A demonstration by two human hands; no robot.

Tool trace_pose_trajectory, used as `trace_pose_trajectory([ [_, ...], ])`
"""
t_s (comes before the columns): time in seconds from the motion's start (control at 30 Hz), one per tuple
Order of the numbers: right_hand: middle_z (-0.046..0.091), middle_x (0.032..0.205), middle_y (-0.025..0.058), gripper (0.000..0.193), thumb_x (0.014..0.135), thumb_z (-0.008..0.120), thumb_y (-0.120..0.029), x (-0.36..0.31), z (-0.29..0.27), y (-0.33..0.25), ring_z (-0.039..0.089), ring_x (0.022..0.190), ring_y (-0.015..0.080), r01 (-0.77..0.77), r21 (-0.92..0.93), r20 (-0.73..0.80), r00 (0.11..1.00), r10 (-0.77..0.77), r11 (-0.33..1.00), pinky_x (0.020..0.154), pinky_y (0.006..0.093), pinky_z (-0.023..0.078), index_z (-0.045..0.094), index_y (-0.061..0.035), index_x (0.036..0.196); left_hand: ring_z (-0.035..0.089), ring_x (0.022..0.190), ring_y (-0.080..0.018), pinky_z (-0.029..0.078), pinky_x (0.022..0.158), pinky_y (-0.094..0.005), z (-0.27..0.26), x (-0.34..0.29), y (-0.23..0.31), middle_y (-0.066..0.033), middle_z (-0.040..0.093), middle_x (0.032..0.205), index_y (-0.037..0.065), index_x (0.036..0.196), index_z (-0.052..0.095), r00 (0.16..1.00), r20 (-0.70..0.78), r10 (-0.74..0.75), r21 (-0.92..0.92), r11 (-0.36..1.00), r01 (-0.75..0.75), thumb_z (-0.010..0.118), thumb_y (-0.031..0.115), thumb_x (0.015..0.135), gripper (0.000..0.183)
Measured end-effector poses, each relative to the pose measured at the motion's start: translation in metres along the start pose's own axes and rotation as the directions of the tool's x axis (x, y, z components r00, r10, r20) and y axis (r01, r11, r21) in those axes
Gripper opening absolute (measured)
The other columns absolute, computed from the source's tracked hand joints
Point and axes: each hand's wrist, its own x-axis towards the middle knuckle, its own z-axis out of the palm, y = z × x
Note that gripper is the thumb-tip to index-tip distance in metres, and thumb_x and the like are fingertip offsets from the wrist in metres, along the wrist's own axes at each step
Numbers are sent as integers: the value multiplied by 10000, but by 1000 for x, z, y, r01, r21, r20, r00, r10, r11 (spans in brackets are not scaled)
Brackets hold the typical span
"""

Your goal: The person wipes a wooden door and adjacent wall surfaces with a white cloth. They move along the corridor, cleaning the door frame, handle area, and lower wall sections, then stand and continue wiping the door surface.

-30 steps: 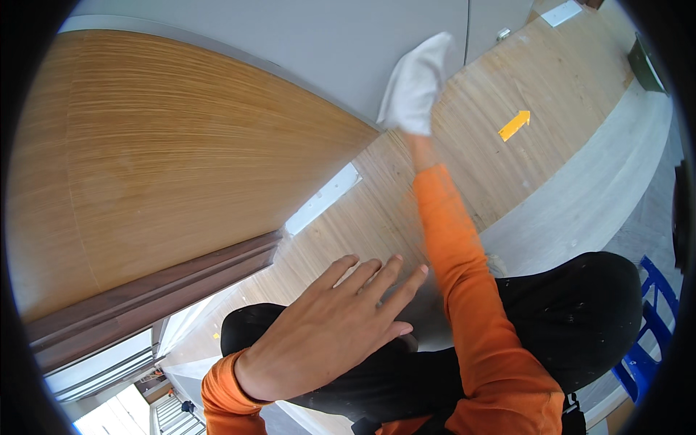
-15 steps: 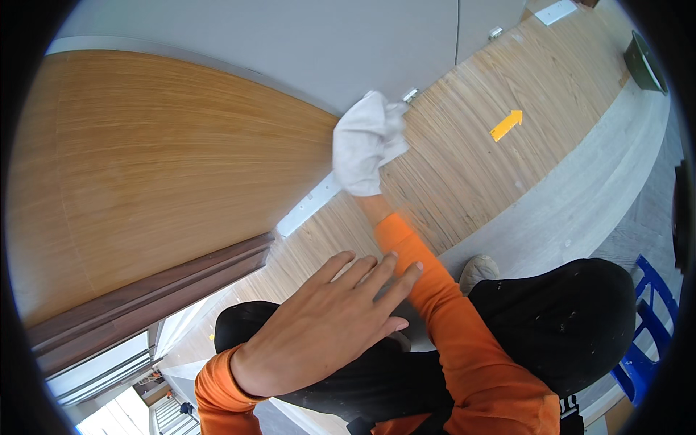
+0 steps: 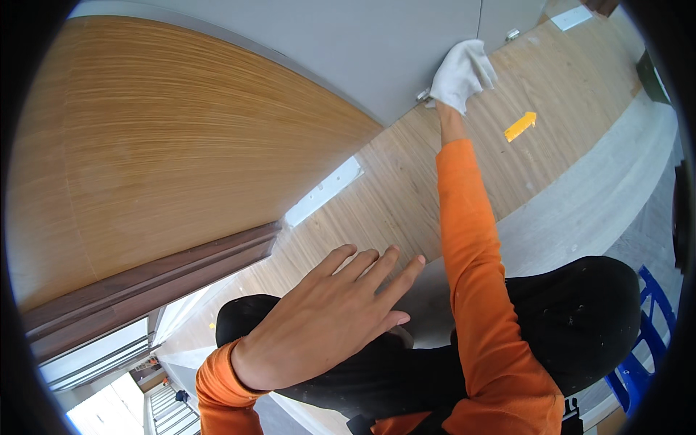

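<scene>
My right hand is wrapped in a white cloth point(image 3: 461, 73) at the end of my outstretched orange sleeve point(image 3: 471, 239). The cloth presses where the grey wall panel point(image 3: 348, 51) meets the wooden floor point(image 3: 406, 181), next to a small metal fitting point(image 3: 423, 94). My left hand point(image 3: 326, 319) lies flat with fingers spread, resting on my black trouser leg point(image 3: 580, 326) near the floor's pale edge.
A large curved wooden panel point(image 3: 159, 159) fills the left. A white strip point(image 3: 322, 192) lies on the floor at its foot. An orange arrow marker point(image 3: 520, 126) sits on the floor right of the cloth. A blue chair frame point(image 3: 645, 348) stands at the lower right.
My right hand with the cloth swung left along the wall base, then back out to the right and farther away. My left hand stayed put.
</scene>
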Motion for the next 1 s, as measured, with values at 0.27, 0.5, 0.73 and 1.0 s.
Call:
trace_pose_trajectory([
  [0.27,679,977,125,255,1062,525,-275,-139,27,18,650,881,201,-99,-790,239,859,-453,-604,824,347,561,644,-49,1052,629,1271,-345,447,1159,-449,-2,2,11,-188,637,1429,67,1572,487,997,-37,61,42,997,-59,564,452,1091,622],
  [0.5,670,765,42,169,931,665,-169,-183,-56,-110,557,658,103,218,-819,527,652,-546,-530,596,285,458,610,-135,776,631,1263,-356,447,1161,-448,-4,0,8,-182,639,1410,62,1552,497,1000,13,28,35,999,-29,558,456,1096,606],
  [0.73,632,674,8,213,914,651,-149,-183,-30,-115,537,568,85,89,-874,429,603,-673,-478,512,244,430,580,-156,713,639,1213,-349,465,1127,-450,4,0,2,-175,649,1375,59,1537,500,999,-19,38,29,999,-37,576,441,1089,593],
  [1.0,588,570,-30,273,894,634,-125,-182,-30,-61,515,464,65,168,-918,374,663,-649,-359,415,198,398,546,-181,642,637,1199,-328,462,1119,-435,-4,12,-3,-174,658,1336,40,1511,517,999,-31,35,-5,999,-35,579,424,1090,573],
])
